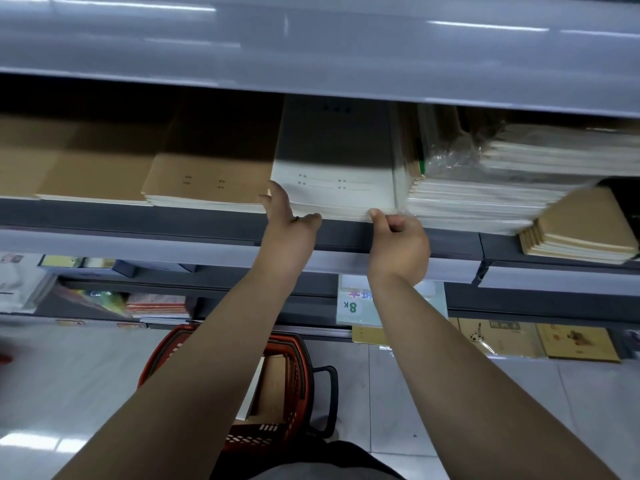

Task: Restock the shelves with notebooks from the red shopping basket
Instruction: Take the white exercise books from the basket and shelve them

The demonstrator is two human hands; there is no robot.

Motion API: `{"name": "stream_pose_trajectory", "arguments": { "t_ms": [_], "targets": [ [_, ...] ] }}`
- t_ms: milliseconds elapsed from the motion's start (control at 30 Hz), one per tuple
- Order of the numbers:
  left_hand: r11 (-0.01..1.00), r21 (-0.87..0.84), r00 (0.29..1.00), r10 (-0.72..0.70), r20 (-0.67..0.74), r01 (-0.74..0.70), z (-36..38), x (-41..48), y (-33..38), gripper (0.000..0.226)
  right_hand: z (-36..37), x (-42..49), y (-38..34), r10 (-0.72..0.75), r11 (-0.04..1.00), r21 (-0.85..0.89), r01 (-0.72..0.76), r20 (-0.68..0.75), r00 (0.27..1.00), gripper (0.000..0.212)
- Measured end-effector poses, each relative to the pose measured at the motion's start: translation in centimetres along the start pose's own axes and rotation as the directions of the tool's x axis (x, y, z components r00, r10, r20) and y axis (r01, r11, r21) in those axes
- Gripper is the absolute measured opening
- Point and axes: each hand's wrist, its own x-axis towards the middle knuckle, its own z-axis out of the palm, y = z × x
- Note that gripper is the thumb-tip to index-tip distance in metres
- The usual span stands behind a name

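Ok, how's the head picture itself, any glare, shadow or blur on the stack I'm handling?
Head view: the upper shelf shows streaked glare and casts shadow over the back half of the white stack; its front is lit, the print soft. The wrapped stack at right is motion-blurred; shelf lines bow from the wide lens.

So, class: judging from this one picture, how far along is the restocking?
Done: brown notebooks already lie stacked on the shelf. In hand: the left hand steadies the side of the white notebook stack while the right hand pinches its front corner. Left: the red shopping basket on the floor holds more brown notebooks.
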Motion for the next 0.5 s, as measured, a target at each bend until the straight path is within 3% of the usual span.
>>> {"name": "stream_pose_trajectory", "arguments": {
  "t_ms": [67, 233, 500],
  "targets": [
    [1.000, -0.028, 1.000, -0.008, 0.021, 0.008, -0.3, -0.1, 0.0, 0.095, -0.1, 0.0, 0.1, -0.010, 1.000, 0.004, 0.010, 0.009, 1.000, 0.024],
    [0.978, -0.206, 0.999, 0.001, 0.047, 0.009, -2.5, -2.0, 0.8, 0.079, -1.1, -0.2, 0.0, -0.056, 0.997, 0.052, 0.051, 0.111, 0.992, 0.027],
    [0.967, -0.253, 0.999, 0.036, 0.021, -0.029, -5.9, -5.1, 2.9, 0.059, -3.4, -3.4, -1.2, -0.113, 0.963, 0.269, 0.038, 0.273, 0.955, 0.025]
  ]
}}
